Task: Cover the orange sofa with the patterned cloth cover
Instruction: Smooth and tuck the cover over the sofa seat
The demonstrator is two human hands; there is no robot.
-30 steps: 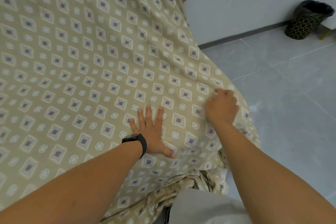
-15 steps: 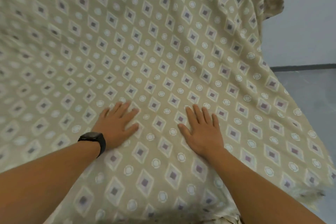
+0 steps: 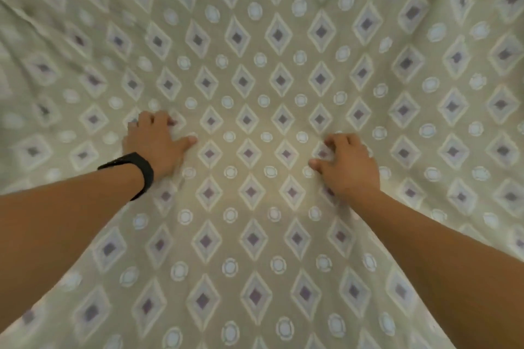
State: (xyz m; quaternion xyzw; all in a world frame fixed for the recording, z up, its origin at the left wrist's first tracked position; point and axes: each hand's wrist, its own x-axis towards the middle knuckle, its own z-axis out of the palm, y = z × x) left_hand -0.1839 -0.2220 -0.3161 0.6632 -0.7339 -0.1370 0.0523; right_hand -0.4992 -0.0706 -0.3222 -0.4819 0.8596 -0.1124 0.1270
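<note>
The patterned cloth cover (image 3: 255,37), beige with purple diamonds and pale circles, fills the whole view and hides the sofa beneath it. My left hand (image 3: 154,144), with a black band at the wrist, lies on the cloth left of centre. Its fingers are bent, the tips dig into the fabric and the thumb sticks out to the right. My right hand (image 3: 347,167) lies on the cloth right of centre in the same way, fingers curled down and thumb pointing left. Neither hand lifts or pinches a fold. The cloth dips slightly between the two hands.
Wrinkles run across the cloth at the upper left (image 3: 37,22). The cloth slopes down towards me at the bottom of the view. No floor, wall or other object shows.
The view has swung left and closer, so the wall and floor have left the frame. Both hands have moved further apart and gone from flat palms to curled fingers pressing into the cloth.
</note>
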